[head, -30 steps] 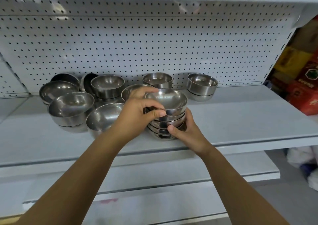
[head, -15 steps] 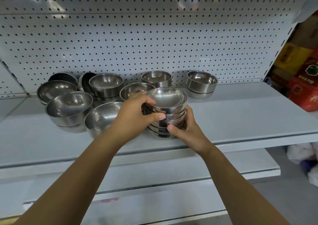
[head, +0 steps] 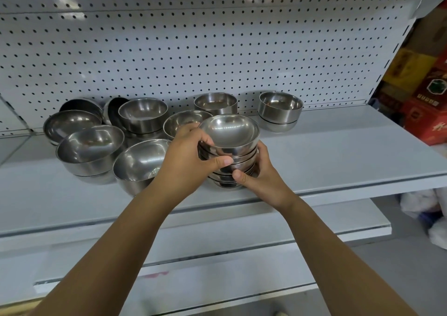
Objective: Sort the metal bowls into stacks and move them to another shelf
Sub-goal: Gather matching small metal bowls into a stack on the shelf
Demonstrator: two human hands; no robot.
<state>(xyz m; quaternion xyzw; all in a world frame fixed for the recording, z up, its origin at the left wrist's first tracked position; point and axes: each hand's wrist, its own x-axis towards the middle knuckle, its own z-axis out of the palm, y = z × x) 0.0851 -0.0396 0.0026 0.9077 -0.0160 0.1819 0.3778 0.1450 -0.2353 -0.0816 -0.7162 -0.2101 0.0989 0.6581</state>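
We grip the stack of shallow bowls [head: 229, 144] with both hands, over the near edge of the shelf [head: 338, 151]. Our left hand [head: 186, 161] wraps its left side, thumb across the near wall, and our right hand [head: 262, 179] cups the lower right. The nested steel looks slick. If we squeeze only the upper bowls, the bottom ones could drop out on lifting. Swinging left could knock the loose bowl [head: 140, 163] just beside the stack.
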